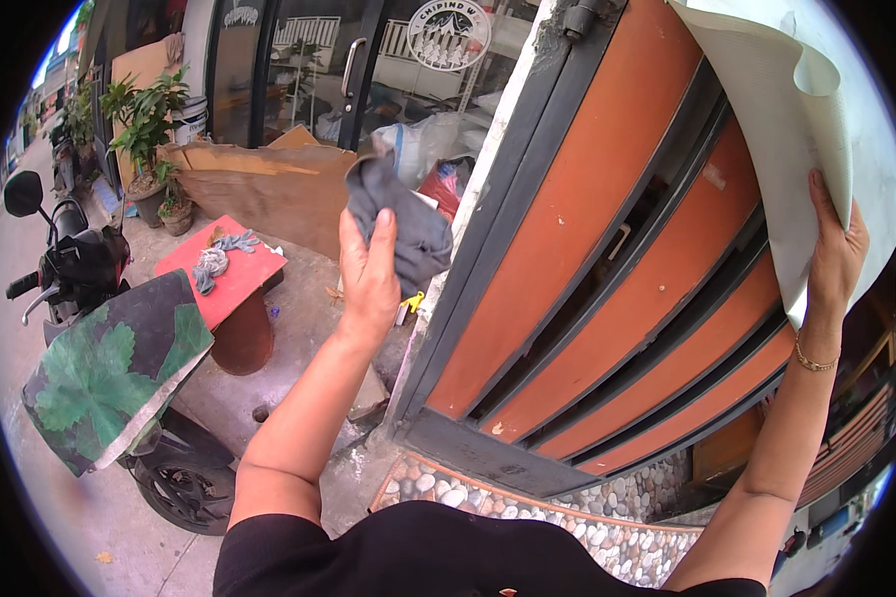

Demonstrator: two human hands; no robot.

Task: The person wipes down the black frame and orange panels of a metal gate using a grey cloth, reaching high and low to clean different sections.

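Note:
My left hand (370,274) is raised in front of me, closed on a dark grey cloth (408,224) that hangs from its fingers, a little blurred. At the right, my right hand (836,249) grips the lower edge of a large pale grey-white flexible sheet (767,109), which curls over beside the fingers. That sheet lies against the upper right of an orange slatted gate (558,249) with dark metal bars. A bracelet circles my right wrist.
At left stands a motorbike (75,249) with a green leaf-patterned cover (119,368) over its seat. Behind it, gloves (212,267) lie on a small red table (254,269). Brown boards (259,194), potted plants (147,129) and a glass door (319,70) are farther back. Pebbled paving (468,497) borders the gate.

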